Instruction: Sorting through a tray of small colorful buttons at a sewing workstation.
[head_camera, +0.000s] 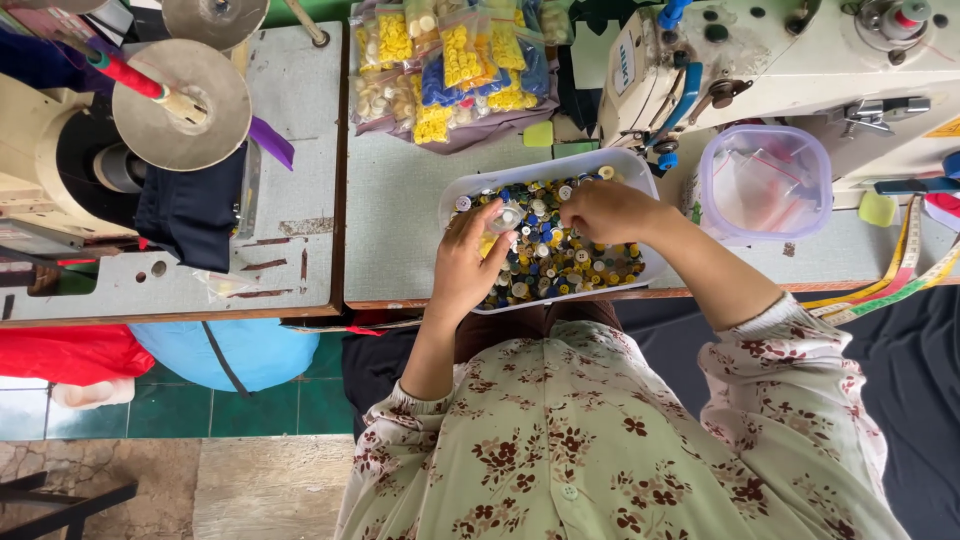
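Clear bag (505, 217) between left hand (466, 268) fingers (494, 252).

Both hands (470, 262) (605, 212) forward, fingers curled

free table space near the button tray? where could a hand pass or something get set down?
Bare patch: grey tabletop left of the white button tray, below the bagged buttons. A smaller strip lies below the lidded plastic container. Crowded: inside the tray, where left hand and right hand work, and around the sewing machine.
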